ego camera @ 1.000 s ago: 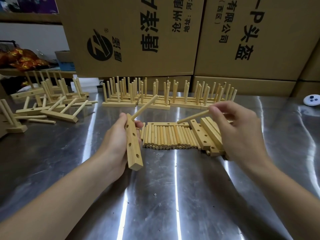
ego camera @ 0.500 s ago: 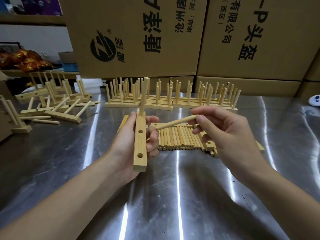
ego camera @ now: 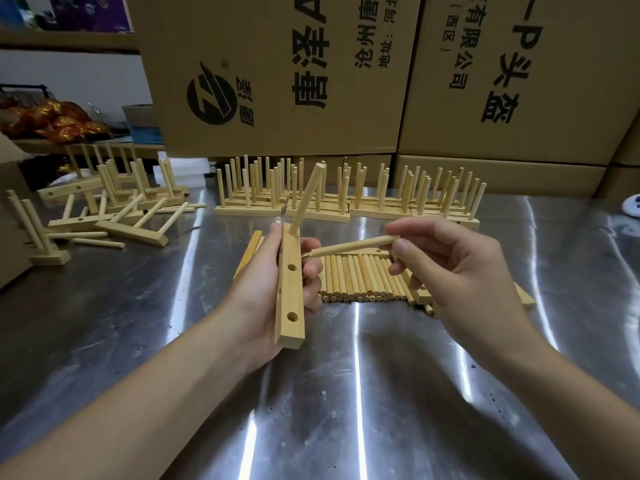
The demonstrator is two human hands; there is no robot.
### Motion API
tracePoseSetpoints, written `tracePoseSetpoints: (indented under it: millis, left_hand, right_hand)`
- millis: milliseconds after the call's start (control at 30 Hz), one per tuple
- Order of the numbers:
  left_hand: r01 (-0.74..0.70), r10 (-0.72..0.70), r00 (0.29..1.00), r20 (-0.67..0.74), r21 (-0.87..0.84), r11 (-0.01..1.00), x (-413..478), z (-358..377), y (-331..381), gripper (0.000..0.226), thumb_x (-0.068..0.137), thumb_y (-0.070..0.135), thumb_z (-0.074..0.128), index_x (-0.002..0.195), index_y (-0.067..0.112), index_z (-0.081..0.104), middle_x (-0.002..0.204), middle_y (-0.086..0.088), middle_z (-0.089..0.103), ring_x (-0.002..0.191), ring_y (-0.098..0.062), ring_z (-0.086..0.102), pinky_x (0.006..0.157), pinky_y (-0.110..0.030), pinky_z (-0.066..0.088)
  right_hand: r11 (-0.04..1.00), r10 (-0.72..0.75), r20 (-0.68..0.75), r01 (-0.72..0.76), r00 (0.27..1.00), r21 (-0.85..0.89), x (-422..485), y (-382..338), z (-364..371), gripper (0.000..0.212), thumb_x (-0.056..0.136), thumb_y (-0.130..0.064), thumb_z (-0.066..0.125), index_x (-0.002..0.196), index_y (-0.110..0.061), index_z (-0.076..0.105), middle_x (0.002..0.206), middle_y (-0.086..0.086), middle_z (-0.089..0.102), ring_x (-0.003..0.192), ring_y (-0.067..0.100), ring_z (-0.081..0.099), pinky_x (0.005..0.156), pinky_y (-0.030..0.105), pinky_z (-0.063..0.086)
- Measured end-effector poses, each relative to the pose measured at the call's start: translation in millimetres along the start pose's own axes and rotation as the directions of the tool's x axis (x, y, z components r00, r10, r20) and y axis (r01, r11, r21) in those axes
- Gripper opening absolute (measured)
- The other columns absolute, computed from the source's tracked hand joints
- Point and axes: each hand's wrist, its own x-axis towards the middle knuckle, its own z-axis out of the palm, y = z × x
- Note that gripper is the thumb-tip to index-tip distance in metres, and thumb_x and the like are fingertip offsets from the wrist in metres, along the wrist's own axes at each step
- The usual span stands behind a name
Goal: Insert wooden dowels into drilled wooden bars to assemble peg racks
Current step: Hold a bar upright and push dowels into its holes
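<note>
My left hand [ego camera: 266, 289] grips a drilled wooden bar [ego camera: 291, 299] held lengthwise above the steel table. One dowel [ego camera: 308, 199] stands in the bar's far hole, and two near holes show bare. My right hand [ego camera: 450, 275] pinches a second dowel [ego camera: 353, 244] by its right end. That dowel's free tip points left and lies close to my left fingers, just right of the bar. Behind my hands a row of loose dowels [ego camera: 360, 278] lies on the table, with loose drilled bars [ego camera: 419, 292] at its right.
Finished peg racks [ego camera: 349, 199] stand in rows at the back of the steel table [ego camera: 346, 393]. More racks and stray dowels [ego camera: 114, 220] lie tumbled at the left. Large cardboard boxes [ego camera: 277, 74] wall off the back. A small white object [ego camera: 632, 205] sits at the far right.
The bar turned from tilted to lengthwise in my left hand. My right hand carried the second dowel leftward, so its tip came in beside the bar.
</note>
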Motion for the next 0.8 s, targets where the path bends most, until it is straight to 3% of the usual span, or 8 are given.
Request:
tracePoseSetpoints:
  millis: [200, 400, 500, 667, 800]
  left_hand:
    - [0.002, -0.002, 1.000, -0.025, -0.014, 1.000, -1.5, 0.3, 0.6, 0.051, 0.111, 0.057, 0.036, 0.097, 0.014, 0.060, 0.062, 0.001, 0.049, 0.044, -0.012, 0.038, 0.050, -0.025, 0.034]
    - [0.006, -0.006, 0.999, -0.038, 0.004, 1.000, -2.2, 0.6, 0.0, 0.051, 0.111, 0.058, 0.036, 0.098, 0.014, 0.059, 0.062, 0.001, 0.049, 0.044, -0.012, 0.038, 0.050, -0.025, 0.035]
    - [0.017, -0.016, 0.999, -0.036, 0.024, 1.000, -2.1, 1.6, -1.1, 0.049, 0.110, 0.058, 0.037, 0.100, 0.014, 0.058, 0.063, 0.001, 0.050, 0.045, -0.012, 0.038, 0.053, -0.026, 0.035]
    - [0.034, -0.033, 0.999, -0.014, 0.081, 0.996, -3.6, 2.8, -5.8, 0.048, 0.109, 0.059, 0.039, 0.102, 0.015, 0.057, 0.063, 0.000, 0.051, 0.044, -0.014, 0.041, 0.048, -0.025, 0.039]
    - [0.023, -0.026, 0.999, 0.025, 0.140, 0.990, -2.3, 2.2, -7.8, 0.055, 0.109, 0.061, 0.039, 0.091, 0.015, 0.064, 0.068, -0.002, 0.057, 0.046, -0.012, 0.046, 0.045, -0.021, 0.042]
  right_hand:
    - [0.998, 0.034, 0.031, -0.036, 0.999, 0.059, -0.9, -2.2, 0.3, 0.025, 0.095, -0.011, 0.079, 0.114, -0.027, 0.076, 0.097, 0.004, 0.080, 0.082, 0.021, 0.076, 0.068, 0.018, 0.055]
    - [0.998, 0.047, 0.045, -0.049, 0.998, 0.046, -2.0, -5.2, 0.9, 0.023, 0.091, -0.020, 0.082, 0.112, -0.029, 0.078, 0.097, 0.002, 0.080, 0.085, 0.018, 0.076, 0.070, 0.015, 0.055]
    - [0.984, 0.103, 0.043, -0.109, 0.994, 0.144, -2.8, -6.7, 4.1, 0.019, 0.089, -0.022, 0.084, 0.108, -0.025, 0.081, 0.092, 0.003, 0.080, 0.080, 0.012, 0.073, 0.066, 0.016, 0.053]
    - [0.942, 0.225, 0.092, -0.240, 0.970, 0.236, -9.1, -7.8, 15.3, 0.024, 0.090, -0.039, 0.076, 0.111, -0.030, 0.082, 0.104, -0.001, 0.079, 0.088, 0.007, 0.069, 0.064, 0.019, 0.053]
    - [0.916, 0.175, 0.051, -0.182, 0.983, 0.357, -7.3, -13.0, 16.1, 0.016, 0.102, -0.033, 0.063, 0.104, -0.019, 0.070, 0.109, 0.007, 0.079, 0.100, 0.021, 0.076, 0.064, 0.023, 0.056]
